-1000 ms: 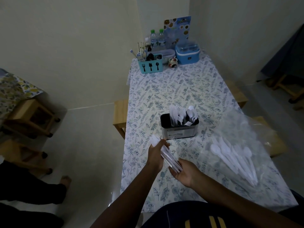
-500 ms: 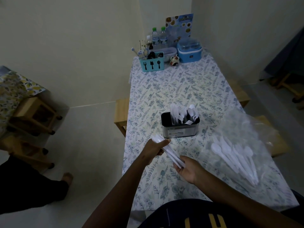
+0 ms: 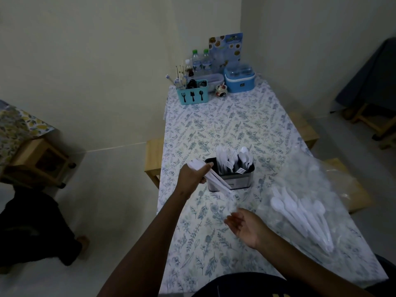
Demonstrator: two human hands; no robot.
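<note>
White plastic cutlery bundle [image 3: 219, 183], likely light, stiff and slippery, is clenched mid-length in your left hand [image 3: 192, 177], just left of the black-rimmed steel holder [image 3: 239, 182] mid-table [image 3: 214, 125]. Your right hand [image 3: 244, 227] hovers relaxed, palm up and empty, toward the near edge.

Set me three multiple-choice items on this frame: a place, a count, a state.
1. Where does the clear bag of spoons lie from the cutlery holder? A. right of it, nearer the person; B. behind it, by the wall; C. on the floor.
2. How many green-capped bottles stand at the far end of the table? A. one; B. two; C. four.
3. The right hand is: A. gripping a bottle; B. open and empty; C. pressed on the holder.
Key: 1 A, the bag lies at the table's right edge; 2 B, two green caps show; 3 B, its fingers are loose, while the left hand grips the white utensil bundle.
</note>
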